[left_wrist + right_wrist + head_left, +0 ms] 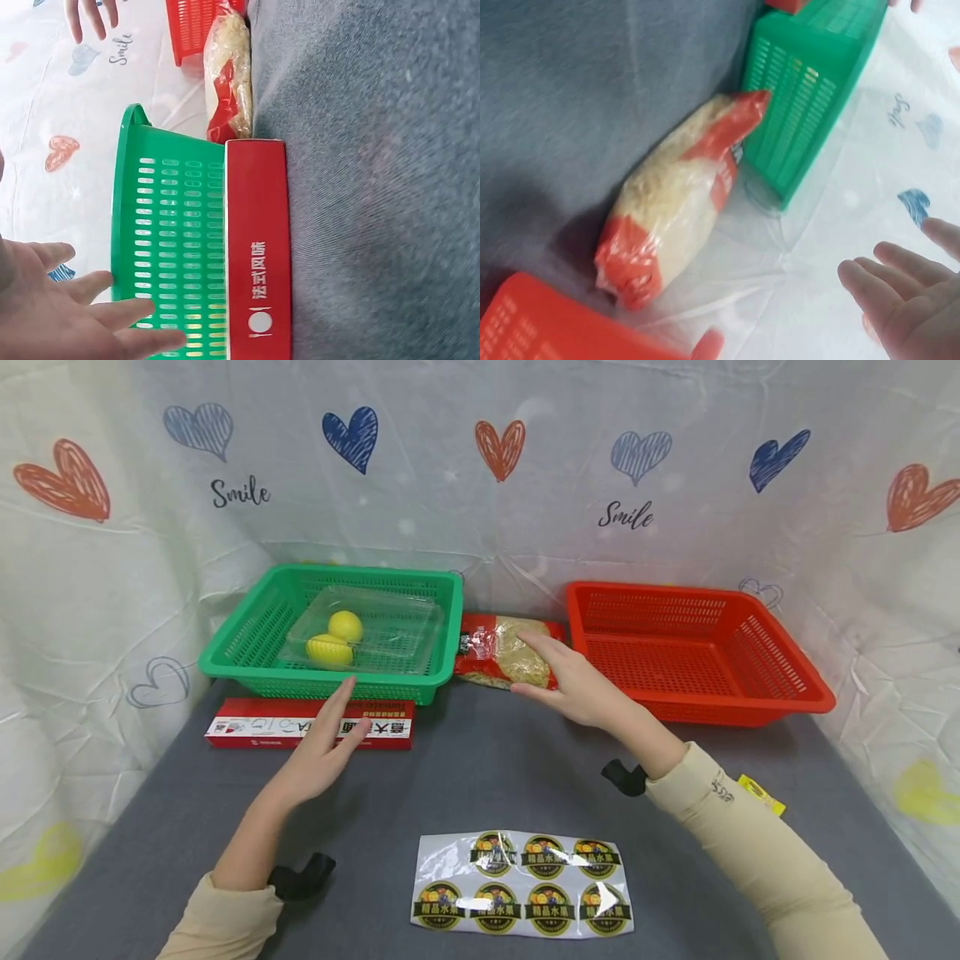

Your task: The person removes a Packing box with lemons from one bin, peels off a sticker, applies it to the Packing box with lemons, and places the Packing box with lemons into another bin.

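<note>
My left hand (318,764) is held with straight fingers in front of the green basket (330,687) and above a red-and-white box (243,727); nothing is in it. Inside that basket lies a clear plastic container (405,631) with two yellow round things (346,627), one ribbed. My right hand (573,689), also holding nothing, has its fingers extended over the bag of pale dry food (679,191) with red ends. That bag lies between the green basket and the red basket (705,697). Their contact with anything beneath is not seen.
A white sheet of several round fruit stickers (521,927) lies at the front of the grey table (480,777). To the right, a small yellow packet (761,795) is partly behind my sleeve. A curtain (435,510) with hearts hangs behind the baskets.
</note>
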The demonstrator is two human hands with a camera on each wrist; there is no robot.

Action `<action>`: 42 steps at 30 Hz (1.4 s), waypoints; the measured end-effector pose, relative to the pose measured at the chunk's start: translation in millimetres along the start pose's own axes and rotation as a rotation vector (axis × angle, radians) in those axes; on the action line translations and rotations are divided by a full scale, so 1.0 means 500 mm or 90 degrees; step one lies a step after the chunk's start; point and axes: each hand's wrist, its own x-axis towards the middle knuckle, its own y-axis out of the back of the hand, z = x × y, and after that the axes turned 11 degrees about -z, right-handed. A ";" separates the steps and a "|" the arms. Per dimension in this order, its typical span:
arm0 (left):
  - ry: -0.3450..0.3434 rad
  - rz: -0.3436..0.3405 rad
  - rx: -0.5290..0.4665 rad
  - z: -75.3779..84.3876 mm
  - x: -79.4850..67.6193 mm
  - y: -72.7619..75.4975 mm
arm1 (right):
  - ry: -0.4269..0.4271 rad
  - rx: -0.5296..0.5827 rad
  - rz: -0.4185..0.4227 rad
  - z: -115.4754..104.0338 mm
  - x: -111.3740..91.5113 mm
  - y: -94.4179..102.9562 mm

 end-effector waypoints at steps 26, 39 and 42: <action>0.059 0.014 -0.445 -0.008 0.014 0.003 | 0.024 0.059 -0.049 -0.072 0.160 -0.062; 0.016 0.096 -0.781 -0.011 0.020 0.006 | 0.040 0.066 -0.061 -0.111 0.200 -0.080; 0.008 0.138 -0.858 -0.006 0.025 0.004 | 0.035 0.079 -0.066 -0.118 0.210 -0.087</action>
